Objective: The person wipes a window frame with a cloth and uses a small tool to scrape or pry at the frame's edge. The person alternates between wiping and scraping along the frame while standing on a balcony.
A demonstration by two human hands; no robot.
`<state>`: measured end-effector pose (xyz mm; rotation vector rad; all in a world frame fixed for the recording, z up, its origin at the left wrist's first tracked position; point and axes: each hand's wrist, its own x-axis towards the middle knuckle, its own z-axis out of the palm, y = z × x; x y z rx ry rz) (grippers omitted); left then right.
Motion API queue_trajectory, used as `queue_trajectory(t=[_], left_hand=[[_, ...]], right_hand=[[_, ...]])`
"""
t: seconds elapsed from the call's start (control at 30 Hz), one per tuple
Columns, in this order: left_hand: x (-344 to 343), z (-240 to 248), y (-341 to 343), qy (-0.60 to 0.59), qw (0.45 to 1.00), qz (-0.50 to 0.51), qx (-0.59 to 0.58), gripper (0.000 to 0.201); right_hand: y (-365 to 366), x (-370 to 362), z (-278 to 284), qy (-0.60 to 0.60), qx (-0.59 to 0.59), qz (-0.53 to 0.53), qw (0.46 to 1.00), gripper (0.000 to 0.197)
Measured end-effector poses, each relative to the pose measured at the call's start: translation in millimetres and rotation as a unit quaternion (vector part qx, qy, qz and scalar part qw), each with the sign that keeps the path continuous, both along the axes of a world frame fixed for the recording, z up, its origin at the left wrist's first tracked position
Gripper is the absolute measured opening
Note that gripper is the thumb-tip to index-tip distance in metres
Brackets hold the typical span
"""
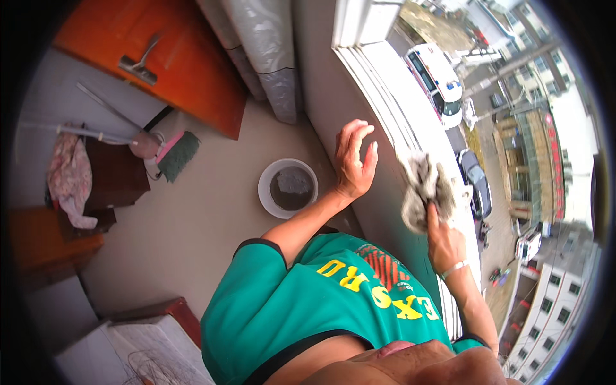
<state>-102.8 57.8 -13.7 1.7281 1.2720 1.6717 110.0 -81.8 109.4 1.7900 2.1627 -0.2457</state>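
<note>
Rag [425, 186] lies bunched on the window sill [390, 96] under the right hand [446, 247]; one finger presses it, but I cannot tell whether the others grip. The left hand [355, 162], inward of the sill, is empty, its fingers loosely bent. If the hold is light, the rag could slip over the sill's outer edge.

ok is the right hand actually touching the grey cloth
Touching. The head view shows an extended finger of the right hand lying against the grey cloth, with no gap visible.
</note>
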Motion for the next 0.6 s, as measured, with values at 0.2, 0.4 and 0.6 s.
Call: queue_trajectory(t=[0.2, 0.4, 0.6], left_hand=[[45, 14, -16, 0.018, 0.997, -0.037, 0.071, 0.038], [66, 24, -28, 0.056, 0.992, -0.048, 0.106, 0.043], [55, 42, -19, 0.061, 0.981, -0.091, 0.159, 0.038]], right_hand=[[-191, 72, 16, 0.023, -0.056, -0.202, 0.978, 0.063], [-301, 97, 34, -0.058, -0.115, -0.335, 0.933, 0.056], [-381, 125, 54, -0.214, -0.221, -0.347, 0.886, 0.036]])
